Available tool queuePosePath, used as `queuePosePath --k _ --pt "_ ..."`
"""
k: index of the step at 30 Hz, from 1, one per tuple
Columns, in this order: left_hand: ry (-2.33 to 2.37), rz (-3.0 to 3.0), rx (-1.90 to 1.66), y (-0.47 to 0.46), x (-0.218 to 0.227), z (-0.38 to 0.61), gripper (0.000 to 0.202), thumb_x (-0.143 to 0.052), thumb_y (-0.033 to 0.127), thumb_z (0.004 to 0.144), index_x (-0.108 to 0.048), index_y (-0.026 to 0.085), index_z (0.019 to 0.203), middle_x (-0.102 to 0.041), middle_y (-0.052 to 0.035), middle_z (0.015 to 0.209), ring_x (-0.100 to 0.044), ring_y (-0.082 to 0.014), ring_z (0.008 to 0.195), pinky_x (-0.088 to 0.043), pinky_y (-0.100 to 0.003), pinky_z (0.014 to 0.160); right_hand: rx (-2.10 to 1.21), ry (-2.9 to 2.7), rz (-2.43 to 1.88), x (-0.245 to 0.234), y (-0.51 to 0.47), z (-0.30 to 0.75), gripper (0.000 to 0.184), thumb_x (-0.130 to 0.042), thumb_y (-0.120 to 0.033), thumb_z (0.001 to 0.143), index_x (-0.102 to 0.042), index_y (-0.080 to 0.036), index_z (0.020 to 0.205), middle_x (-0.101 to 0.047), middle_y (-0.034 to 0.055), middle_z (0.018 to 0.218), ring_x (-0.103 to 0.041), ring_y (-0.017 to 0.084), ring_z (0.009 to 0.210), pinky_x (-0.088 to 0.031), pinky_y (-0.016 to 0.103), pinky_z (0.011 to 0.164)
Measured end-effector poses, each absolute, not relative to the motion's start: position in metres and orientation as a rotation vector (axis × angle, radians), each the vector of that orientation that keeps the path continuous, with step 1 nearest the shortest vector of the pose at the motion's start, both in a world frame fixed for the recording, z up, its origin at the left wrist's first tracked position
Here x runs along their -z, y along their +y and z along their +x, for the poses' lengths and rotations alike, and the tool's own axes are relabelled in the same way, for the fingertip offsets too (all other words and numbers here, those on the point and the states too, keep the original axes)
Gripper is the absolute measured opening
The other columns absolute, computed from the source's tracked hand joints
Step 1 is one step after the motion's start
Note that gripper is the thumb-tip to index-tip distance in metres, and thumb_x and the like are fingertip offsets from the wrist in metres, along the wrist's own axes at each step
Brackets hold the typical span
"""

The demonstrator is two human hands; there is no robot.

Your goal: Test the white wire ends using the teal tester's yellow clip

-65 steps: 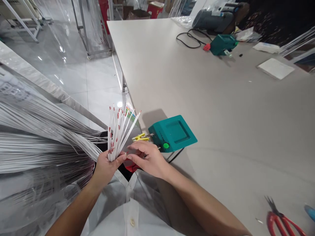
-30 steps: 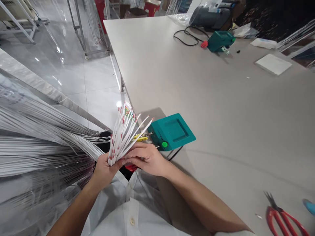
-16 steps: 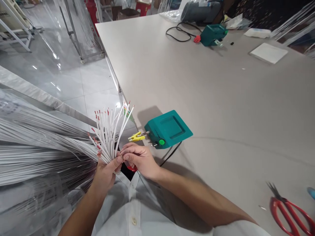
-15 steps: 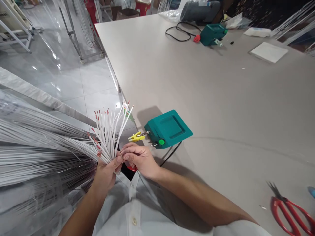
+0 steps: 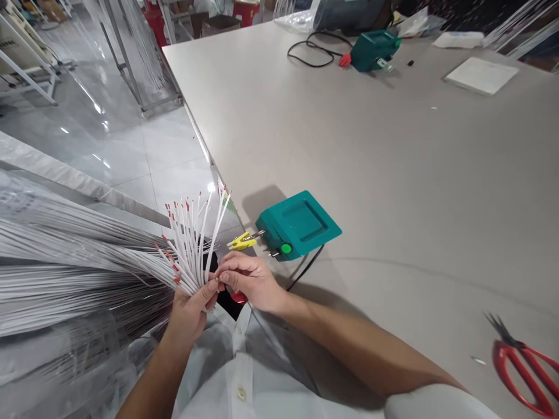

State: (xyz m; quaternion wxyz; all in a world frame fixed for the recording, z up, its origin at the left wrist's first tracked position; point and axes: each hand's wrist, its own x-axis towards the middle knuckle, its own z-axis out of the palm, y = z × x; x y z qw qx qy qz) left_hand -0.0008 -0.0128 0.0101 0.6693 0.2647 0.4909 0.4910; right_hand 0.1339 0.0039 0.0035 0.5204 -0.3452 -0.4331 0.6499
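My left hand (image 5: 190, 308) is closed round a fanned bundle of white wires with red tips (image 5: 192, 238), which runs off to the left as a long thick sheaf (image 5: 65, 273). My right hand (image 5: 248, 282) pinches the wires at the base of the fan, fingertips meeting my left thumb. Just beyond my hands, a teal box with a green button (image 5: 299, 224) sits near the table's corner, with a yellow clip (image 5: 240, 240) sticking out of its left side. A small red object (image 5: 238, 298) shows under my right hand.
Red-handled scissors (image 5: 522, 364) lie at the lower right of the grey table (image 5: 393, 163). A second teal box (image 5: 373, 49) with a black cable, a white pad (image 5: 480, 74) and bags are at the far end. Glossy floor and metal racks lie to the left.
The fan of wire tips tilted right towards the teal box, then swung back upright and spread. My right hand shifted to pinch at the fan's base. The camera view drifted slightly.
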Motion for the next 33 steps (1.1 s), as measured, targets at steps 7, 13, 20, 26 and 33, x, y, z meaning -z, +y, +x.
queuePosePath --k 7,13,20,26,33 --pt "1.342 0.971 -1.037 -0.022 -0.005 -0.008 0.009 -0.067 0.020 0.068 -0.067 0.012 0.072 -0.063 -0.0009 0.059 -0.044 -0.0057 0.042 -0.035 -0.020 0.041 -0.883 -1.701 -1.071 -0.005 0.000 0.141 0.017 -0.047 -0.017 0.082 -0.061 -0.014 0.073 -0.060 0.0046 0.066 -0.055 0.013 0.062 -0.044 0.024 0.056" --pt "1.446 0.908 -1.099 -0.021 -0.007 -0.005 0.015 -0.069 0.024 0.065 -0.068 0.011 0.072 -0.062 -0.0017 0.056 -0.046 -0.0084 0.043 -0.033 -0.021 0.040 -0.625 -2.005 -1.140 -0.005 -0.001 0.147 0.016 -0.042 -0.018 0.081 -0.058 -0.015 0.079 -0.060 0.0072 0.073 -0.056 0.015 0.066 -0.045 0.026 0.058" --pt "1.401 0.951 -1.043 -0.018 -0.021 -0.001 0.013 -0.068 0.026 0.066 -0.065 0.014 0.064 -0.052 0.0028 0.046 -0.039 -0.0071 0.041 -0.031 -0.020 0.040 -1.082 -1.596 -1.025 -0.012 0.006 0.146 0.017 -0.054 -0.030 0.082 -0.061 -0.016 0.089 -0.065 0.0075 0.085 -0.059 0.014 0.066 -0.048 0.026 0.060" --pt "1.461 1.048 -0.979 -0.019 -0.017 0.002 0.016 -0.067 0.026 0.067 -0.062 0.015 0.057 -0.042 0.0051 0.042 -0.037 -0.0079 0.041 -0.031 -0.021 0.040 -0.687 -1.995 -1.075 -0.009 0.003 0.148 0.023 -0.041 -0.020 0.087 -0.060 -0.016 0.074 -0.063 0.0055 0.071 -0.057 0.013 0.066 -0.043 0.024 0.058" --pt "1.673 1.136 -0.973 -0.023 -0.013 0.009 0.013 -0.068 0.026 0.063 -0.065 0.014 0.060 -0.048 0.0041 0.042 -0.046 -0.0119 0.044 -0.039 -0.024 0.046 -0.160 -2.664 -0.982 -0.013 0.012 0.154 0.018 -0.042 -0.019 0.083 -0.055 -0.014 0.072 -0.053 0.0053 0.067 -0.048 0.015 0.057 -0.031 0.029 0.050"
